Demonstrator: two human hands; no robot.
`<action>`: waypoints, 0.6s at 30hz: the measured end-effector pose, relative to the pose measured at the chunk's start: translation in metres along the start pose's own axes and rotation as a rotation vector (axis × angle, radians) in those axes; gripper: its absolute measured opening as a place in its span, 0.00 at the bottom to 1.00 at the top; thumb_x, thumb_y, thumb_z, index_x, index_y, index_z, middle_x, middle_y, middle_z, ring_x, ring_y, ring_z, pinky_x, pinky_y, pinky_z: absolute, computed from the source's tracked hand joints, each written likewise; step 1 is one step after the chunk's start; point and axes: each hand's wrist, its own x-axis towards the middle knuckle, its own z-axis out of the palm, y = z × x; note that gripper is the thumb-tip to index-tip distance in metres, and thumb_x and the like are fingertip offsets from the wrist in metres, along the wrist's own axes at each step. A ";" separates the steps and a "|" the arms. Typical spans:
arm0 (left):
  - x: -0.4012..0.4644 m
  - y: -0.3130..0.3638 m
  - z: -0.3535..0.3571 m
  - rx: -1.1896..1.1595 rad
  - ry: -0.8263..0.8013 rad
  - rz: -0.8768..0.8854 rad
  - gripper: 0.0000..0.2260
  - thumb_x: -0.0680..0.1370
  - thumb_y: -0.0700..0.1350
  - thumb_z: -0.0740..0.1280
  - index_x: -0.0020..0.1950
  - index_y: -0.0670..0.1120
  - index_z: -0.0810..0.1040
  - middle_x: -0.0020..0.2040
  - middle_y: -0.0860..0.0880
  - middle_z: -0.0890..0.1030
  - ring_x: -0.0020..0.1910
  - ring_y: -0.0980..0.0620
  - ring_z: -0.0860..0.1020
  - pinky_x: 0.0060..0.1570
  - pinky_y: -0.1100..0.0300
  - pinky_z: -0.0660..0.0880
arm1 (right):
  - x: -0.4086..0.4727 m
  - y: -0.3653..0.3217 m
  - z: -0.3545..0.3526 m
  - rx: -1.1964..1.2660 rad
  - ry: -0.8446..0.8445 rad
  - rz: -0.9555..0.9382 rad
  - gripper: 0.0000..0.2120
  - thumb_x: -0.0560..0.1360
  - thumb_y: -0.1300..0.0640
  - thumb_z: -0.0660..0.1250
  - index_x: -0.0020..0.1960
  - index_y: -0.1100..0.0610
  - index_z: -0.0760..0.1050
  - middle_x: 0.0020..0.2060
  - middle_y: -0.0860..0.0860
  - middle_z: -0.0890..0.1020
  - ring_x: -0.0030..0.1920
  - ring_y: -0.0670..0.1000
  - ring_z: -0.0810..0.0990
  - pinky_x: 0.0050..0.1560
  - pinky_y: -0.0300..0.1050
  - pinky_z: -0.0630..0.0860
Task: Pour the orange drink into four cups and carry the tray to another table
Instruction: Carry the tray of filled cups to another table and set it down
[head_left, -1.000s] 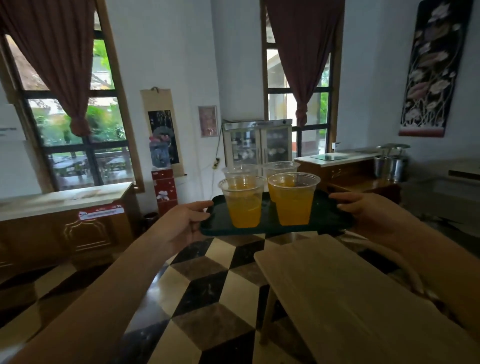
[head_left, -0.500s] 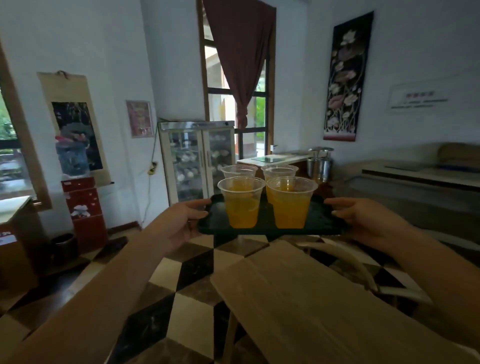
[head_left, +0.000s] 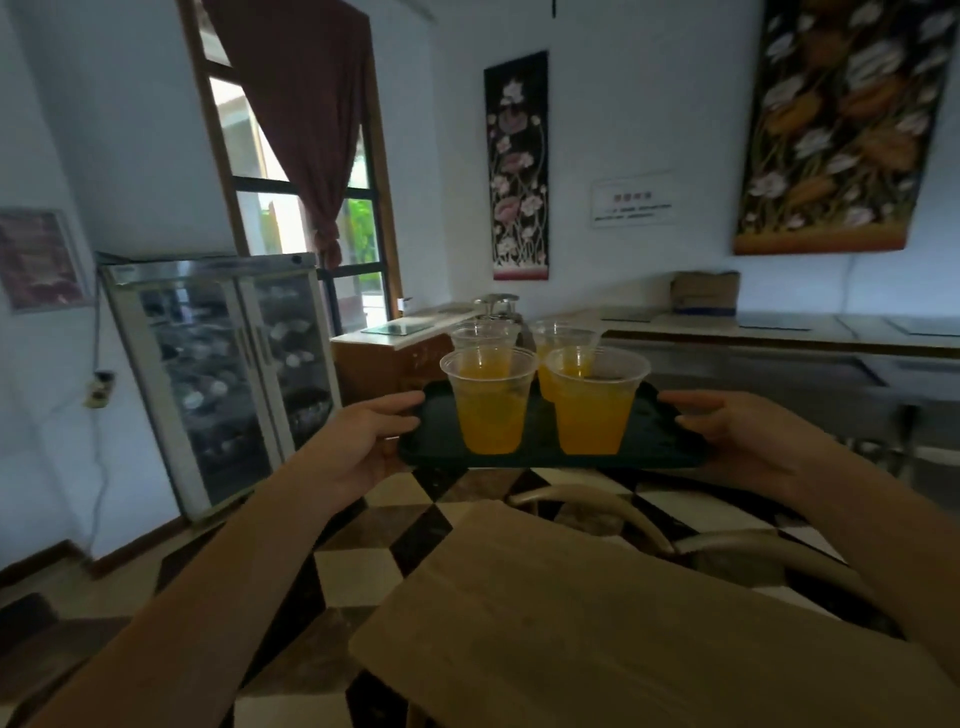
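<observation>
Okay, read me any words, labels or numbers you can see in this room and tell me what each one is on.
Nothing here can be read.
White wall sign: lines of text, too blurred to read.
Brown cardboard box on the counter: a blue band, no legible print.
Clear plastic cups and dark green tray: no lettering visible.

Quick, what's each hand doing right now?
Left hand: closed on the tray's left edge.
Right hand: closed on the tray's right edge.
</observation>
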 end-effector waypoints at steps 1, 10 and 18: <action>0.008 0.000 0.002 -0.009 -0.020 -0.010 0.16 0.80 0.33 0.62 0.63 0.46 0.81 0.67 0.42 0.77 0.63 0.40 0.78 0.58 0.45 0.79 | 0.000 0.001 -0.002 -0.005 0.024 0.001 0.19 0.80 0.71 0.57 0.67 0.59 0.75 0.60 0.59 0.78 0.54 0.57 0.79 0.41 0.46 0.77; 0.067 -0.027 0.037 -0.020 -0.216 -0.086 0.20 0.81 0.33 0.61 0.72 0.44 0.74 0.66 0.44 0.77 0.62 0.43 0.78 0.47 0.54 0.82 | 0.010 0.019 -0.037 0.000 0.206 -0.010 0.18 0.80 0.72 0.56 0.63 0.58 0.76 0.61 0.60 0.78 0.58 0.60 0.78 0.47 0.50 0.77; 0.111 -0.056 0.078 -0.062 -0.346 -0.161 0.21 0.80 0.32 0.62 0.72 0.45 0.74 0.66 0.44 0.78 0.62 0.42 0.80 0.54 0.49 0.82 | 0.018 0.033 -0.086 0.024 0.277 -0.022 0.18 0.81 0.70 0.56 0.66 0.58 0.76 0.60 0.55 0.77 0.57 0.58 0.78 0.43 0.48 0.79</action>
